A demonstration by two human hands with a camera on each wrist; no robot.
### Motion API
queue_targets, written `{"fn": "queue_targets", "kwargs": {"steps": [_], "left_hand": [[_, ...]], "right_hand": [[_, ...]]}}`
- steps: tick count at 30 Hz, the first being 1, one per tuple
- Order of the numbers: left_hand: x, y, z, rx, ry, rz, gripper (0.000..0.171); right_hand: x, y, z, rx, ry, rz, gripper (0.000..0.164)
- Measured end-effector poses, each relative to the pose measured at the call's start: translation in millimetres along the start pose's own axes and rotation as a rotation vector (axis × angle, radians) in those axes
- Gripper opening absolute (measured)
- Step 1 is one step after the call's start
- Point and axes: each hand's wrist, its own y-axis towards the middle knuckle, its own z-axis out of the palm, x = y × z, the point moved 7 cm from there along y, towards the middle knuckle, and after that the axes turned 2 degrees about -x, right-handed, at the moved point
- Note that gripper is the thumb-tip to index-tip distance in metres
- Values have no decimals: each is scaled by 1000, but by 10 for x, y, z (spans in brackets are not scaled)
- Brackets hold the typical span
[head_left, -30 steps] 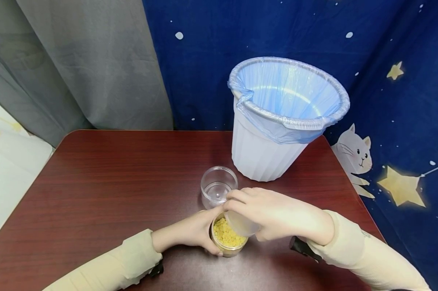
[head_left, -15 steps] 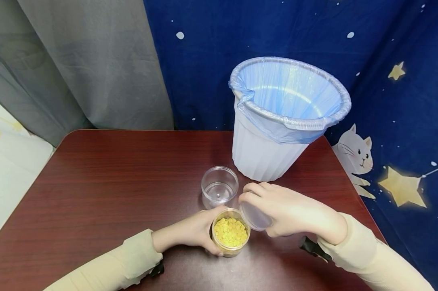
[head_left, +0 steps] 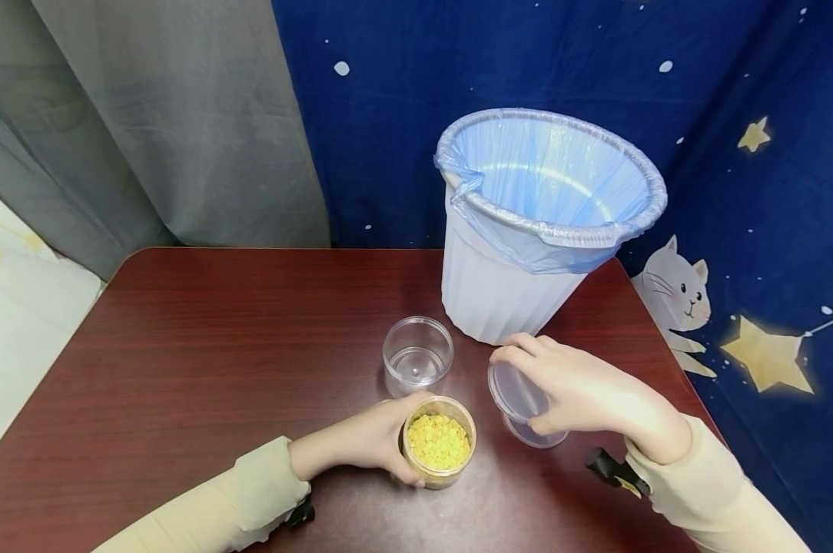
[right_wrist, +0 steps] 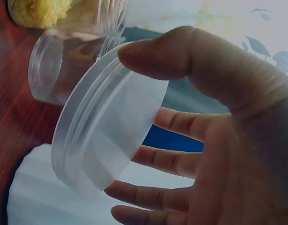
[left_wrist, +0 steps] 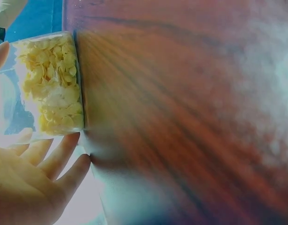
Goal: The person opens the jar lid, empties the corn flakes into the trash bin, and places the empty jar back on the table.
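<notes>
My left hand [head_left: 371, 439] grips a clear jar [head_left: 439, 478] of small yellow flat pieces [head_left: 439, 442], upright on the table, its mouth uncovered. The left wrist view shows the fingers [left_wrist: 64, 154] along the side of the jar, packed with yellow pieces [left_wrist: 50, 79]. To the right, my right hand [head_left: 582, 384] pinches a round translucent lid [head_left: 516, 390] by its edge, held tilted; in the right wrist view the thumb [right_wrist: 158, 56] presses the rim of the lid [right_wrist: 106, 126]. Beneath it, a second clear disc [head_left: 537, 436], apparently another lid, lies partly hidden.
Just behind the filled jar stands an uncovered clear jar [head_left: 416, 357] with nothing visible inside. A white bin [head_left: 499, 292] with a blue liner [head_left: 548, 169] stands at the table's back right. The dark red table [head_left: 250, 330] extends left.
My right hand has carried the lid rightward, away from over the filled jar, exposing the yellow pieces. The disc below it has come into view. My left hand keeps its grip in place.
</notes>
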Motion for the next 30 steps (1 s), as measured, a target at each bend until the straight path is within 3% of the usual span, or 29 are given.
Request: {"fn": "queue_targets", "kwargs": {"steps": [7, 14, 30], "left_hand": [[-5, -3, -3, 8, 1, -6, 93], [-1, -1, 4, 8, -1, 0, 93], [8, 7, 9, 11, 1, -2, 95]], "right_hand": [[-219, -99, -18, -6, 21, 95, 74], [-375, -184, -47, -37, 27, 119, 70], [-946, -392, 137, 6, 76, 295, 70]]}}
